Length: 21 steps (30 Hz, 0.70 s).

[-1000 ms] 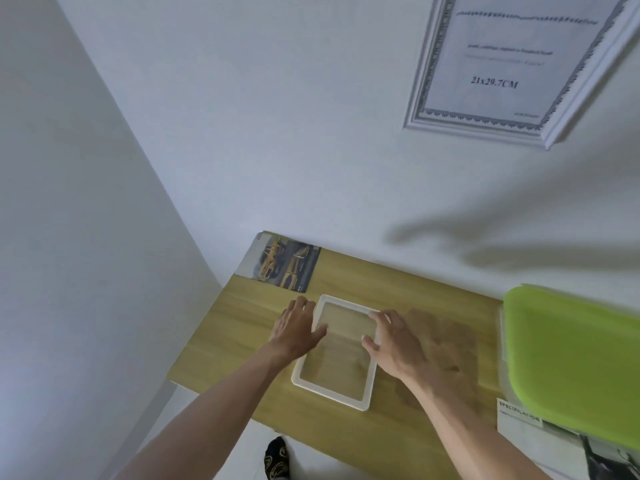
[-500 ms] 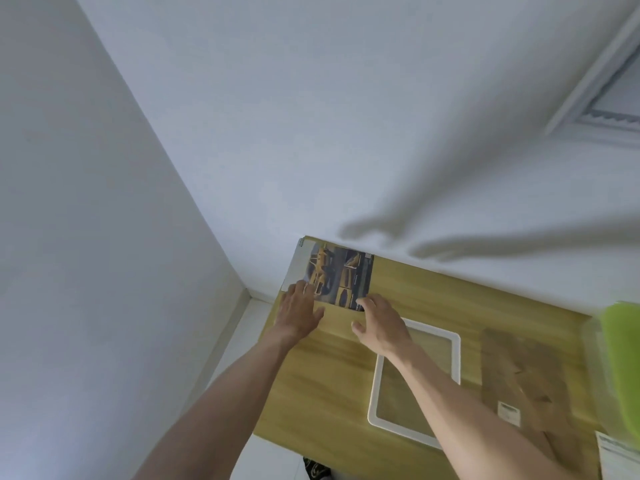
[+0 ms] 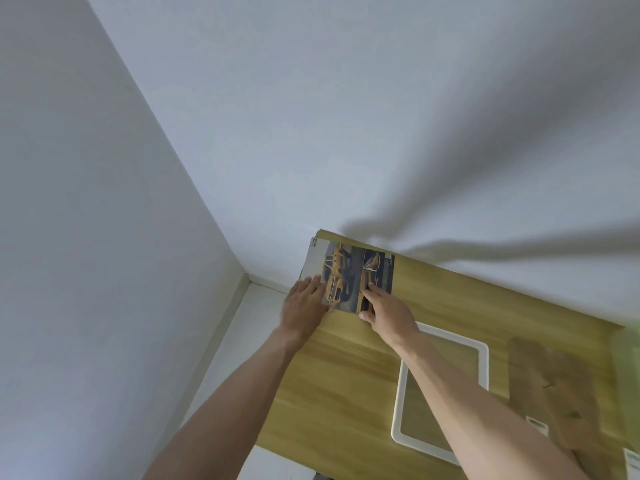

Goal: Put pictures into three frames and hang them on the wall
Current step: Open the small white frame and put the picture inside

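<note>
A picture of yellow cars (image 3: 349, 271) lies at the far left corner of the wooden table (image 3: 346, 382), by the wall. My left hand (image 3: 304, 306) rests flat on its left edge, fingers spread. My right hand (image 3: 388, 311) presses fingers on its lower right part, thumb at the near edge; whether it grips the sheet is unclear. An empty white frame (image 3: 485, 362) lies flat on the table to the right, partly under my right forearm. A brown backing board (image 3: 554, 386) lies further right.
White walls meet in a corner at the left, with a strip of floor (image 3: 235, 341) between wall and table. A green blur (image 3: 632, 348) sits at the right edge. A white label sheet (image 3: 632, 459) shows at the bottom right.
Both hands left the white frame and reached left onto the car picture. The view swung left, so the hung certificate frame and green lid slid out of sight.
</note>
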{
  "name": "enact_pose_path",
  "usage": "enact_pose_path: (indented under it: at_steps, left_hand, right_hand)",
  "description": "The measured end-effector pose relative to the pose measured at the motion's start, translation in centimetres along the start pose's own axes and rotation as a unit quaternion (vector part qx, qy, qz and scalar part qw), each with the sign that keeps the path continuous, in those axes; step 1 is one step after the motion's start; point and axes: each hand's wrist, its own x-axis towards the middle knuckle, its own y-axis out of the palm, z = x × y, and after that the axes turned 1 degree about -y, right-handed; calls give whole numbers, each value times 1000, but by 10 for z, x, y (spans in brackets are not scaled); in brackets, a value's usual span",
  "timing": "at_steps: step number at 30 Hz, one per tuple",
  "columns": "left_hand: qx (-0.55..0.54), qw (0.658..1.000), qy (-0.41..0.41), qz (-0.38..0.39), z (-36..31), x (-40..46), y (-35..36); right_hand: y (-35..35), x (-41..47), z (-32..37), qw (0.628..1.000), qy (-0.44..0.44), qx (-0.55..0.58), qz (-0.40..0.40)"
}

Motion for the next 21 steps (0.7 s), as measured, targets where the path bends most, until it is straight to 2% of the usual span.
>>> enact_pose_path:
  at_steps: [5,7,13,17,21]
  left_hand:
    - [69,996,56,-32,7,-3,8]
    - [87,989,90,-73,9,-6,8]
    - [74,974,134,-166,7,-17,1]
    - [25,970,130,-206,1,-23,-22]
    - [-119,973,69,-186,2,-29,-49]
  right_hand:
    - [8,-12,-1,994,-67,-64,-58]
    - [9,-18,2,988,-98,-79,-89]
    - [7,-21,19,960,-169,-106,-198]
    - [-5,-23,26,952,-179,-57,-242]
    - [-34,-36,27,944,-167,-1,-286]
